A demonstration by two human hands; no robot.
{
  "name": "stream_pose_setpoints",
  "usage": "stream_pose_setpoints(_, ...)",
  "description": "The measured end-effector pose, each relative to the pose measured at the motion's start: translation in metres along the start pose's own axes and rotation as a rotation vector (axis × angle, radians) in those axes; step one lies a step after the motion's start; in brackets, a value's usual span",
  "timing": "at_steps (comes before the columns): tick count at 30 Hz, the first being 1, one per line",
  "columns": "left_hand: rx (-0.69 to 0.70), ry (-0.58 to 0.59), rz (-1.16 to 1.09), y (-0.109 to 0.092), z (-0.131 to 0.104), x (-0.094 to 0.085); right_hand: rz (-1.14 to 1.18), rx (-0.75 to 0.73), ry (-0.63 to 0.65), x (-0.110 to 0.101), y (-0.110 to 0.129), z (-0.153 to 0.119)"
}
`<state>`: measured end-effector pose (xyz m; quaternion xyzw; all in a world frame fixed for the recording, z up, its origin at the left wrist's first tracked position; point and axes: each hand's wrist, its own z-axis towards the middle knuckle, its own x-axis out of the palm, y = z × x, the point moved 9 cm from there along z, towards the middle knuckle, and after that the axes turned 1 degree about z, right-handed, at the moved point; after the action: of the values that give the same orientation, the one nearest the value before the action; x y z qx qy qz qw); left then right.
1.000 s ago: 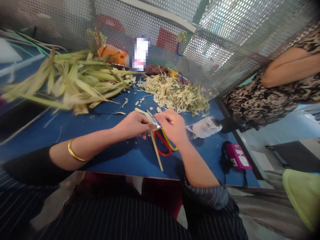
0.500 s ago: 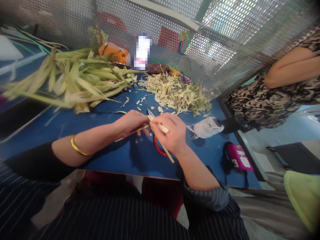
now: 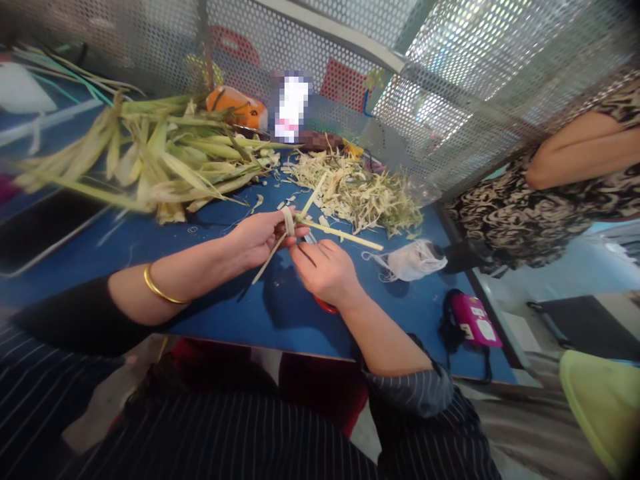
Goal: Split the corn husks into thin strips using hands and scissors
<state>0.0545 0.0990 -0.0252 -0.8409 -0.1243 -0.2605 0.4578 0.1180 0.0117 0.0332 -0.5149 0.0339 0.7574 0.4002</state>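
Observation:
My left hand (image 3: 257,240) is closed around several narrow pale-green leaf strips (image 3: 289,221). They loop or cross at the fingertips, with loose ends sticking up, out to the right and down. My right hand (image 3: 325,268) is closed, its fingertips pressed together just below the crossing and close to the left fingers. What it pinches, if anything, is hidden. Under and behind the right hand lie scissors, with part of a red handle (image 3: 326,305) and a bit of blade showing. Beyond the hands is a heap of shredded pale strips and scraps (image 3: 357,190).
Long corn-husk-like leaves (image 3: 165,157) are piled at the left on the blue table (image 3: 240,320). A dark flat panel (image 3: 55,223) lies nearby. To the right are a white stringy bundle (image 3: 413,260) and a magenta box (image 3: 475,320). A person in a patterned garment (image 3: 500,213) is at the right.
The strips have been turned and spread, with ends now pointing up and right. My right hand has let go of the strip across its palm and moved slightly down and left. The view shifted slightly.

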Motion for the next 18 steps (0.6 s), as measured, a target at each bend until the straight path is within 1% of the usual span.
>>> stream_pose_setpoints(3,0.021,-0.024,-0.021,-0.003,0.002,-0.004,0.034,0.038,0.002,-0.003,-0.002,0.0)
stream_pose_setpoints(6,0.075,-0.021,0.001,-0.006,0.001,-0.003,-0.001,0.069,-0.118,-0.018,-0.001,0.001)
stream_pose_setpoints(8,0.092,-0.014,0.02,-0.004,-0.001,0.001,-0.03,0.062,-0.181,-0.022,0.004,0.003)
stream_pose_setpoints(10,0.103,0.019,0.035,0.001,-0.005,0.007,-0.036,0.034,-0.179,-0.019,0.01,0.008)
stream_pose_setpoints(12,0.128,0.054,0.06,0.004,-0.008,0.013,-0.034,0.008,-0.145,-0.013,0.015,0.012)
stream_pose_setpoints(14,0.137,0.088,0.091,0.007,-0.011,0.017,-0.007,0.017,-0.14,-0.012,0.014,0.013)
stream_pose_setpoints(15,0.143,0.093,0.114,0.007,-0.011,0.018,0.025,0.051,-0.169,-0.016,0.01,0.012)
stream_pose_setpoints(16,0.153,0.092,0.143,0.006,-0.011,0.017,0.072,0.12,-0.226,-0.023,0.002,0.009)
stream_pose_setpoints(18,0.185,0.081,0.22,0.003,-0.011,0.015,0.2,0.362,-0.364,-0.036,-0.026,-0.002)
